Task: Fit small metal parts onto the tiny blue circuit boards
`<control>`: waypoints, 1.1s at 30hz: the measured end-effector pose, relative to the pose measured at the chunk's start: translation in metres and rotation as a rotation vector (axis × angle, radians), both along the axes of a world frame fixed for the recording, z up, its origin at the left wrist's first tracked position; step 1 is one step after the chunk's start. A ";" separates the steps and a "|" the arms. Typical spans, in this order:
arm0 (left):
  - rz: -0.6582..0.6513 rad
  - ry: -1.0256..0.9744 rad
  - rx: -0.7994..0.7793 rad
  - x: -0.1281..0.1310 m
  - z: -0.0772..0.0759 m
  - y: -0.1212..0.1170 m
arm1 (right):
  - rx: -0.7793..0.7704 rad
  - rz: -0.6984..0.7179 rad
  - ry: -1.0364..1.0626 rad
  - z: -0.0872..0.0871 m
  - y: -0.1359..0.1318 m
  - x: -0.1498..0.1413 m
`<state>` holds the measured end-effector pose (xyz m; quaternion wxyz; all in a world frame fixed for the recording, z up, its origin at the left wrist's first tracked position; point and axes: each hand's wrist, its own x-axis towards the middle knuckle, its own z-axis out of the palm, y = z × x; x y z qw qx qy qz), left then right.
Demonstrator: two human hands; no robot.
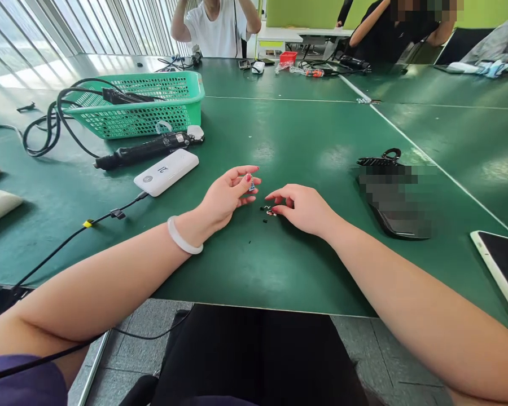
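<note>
My left hand (226, 194), with a white bangle at its wrist, is raised a little over the green table. Its thumb and fingers pinch a small blue piece (252, 185), too small to name. My right hand (302, 208) is low at the tabletop just to the right, thumb and index finger curled toward a little cluster of tiny parts (269, 211). The fingertips are at these parts, and whether one is between them cannot be made out. A tiny black piece (265, 221) lies just in front of the cluster.
On the left are a green basket (152, 124) with black cables, a black electric screwdriver (146, 149) and a white power bank (167, 172) with a cable. A black phone-like item (400, 208) with a hair claw and a phone (503, 265) lie right. People sit across the table.
</note>
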<state>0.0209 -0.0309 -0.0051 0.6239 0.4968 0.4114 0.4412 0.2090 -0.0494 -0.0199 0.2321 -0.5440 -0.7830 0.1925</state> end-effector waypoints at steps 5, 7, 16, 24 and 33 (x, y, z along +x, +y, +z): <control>-0.009 0.071 -0.101 -0.006 0.002 -0.003 | 0.055 0.063 -0.026 -0.002 0.001 -0.011; -0.019 0.090 -0.124 -0.005 0.003 -0.004 | 0.089 0.069 -0.064 -0.002 0.000 -0.017; -0.160 0.118 -0.074 -0.012 -0.002 -0.005 | -0.039 -0.104 0.420 0.007 -0.004 -0.015; -0.279 0.029 -0.030 -0.008 -0.004 -0.009 | -0.139 -0.092 0.658 0.008 -0.007 -0.020; -0.247 0.039 0.000 -0.007 -0.002 -0.011 | -0.168 -0.185 0.713 0.004 -0.006 -0.023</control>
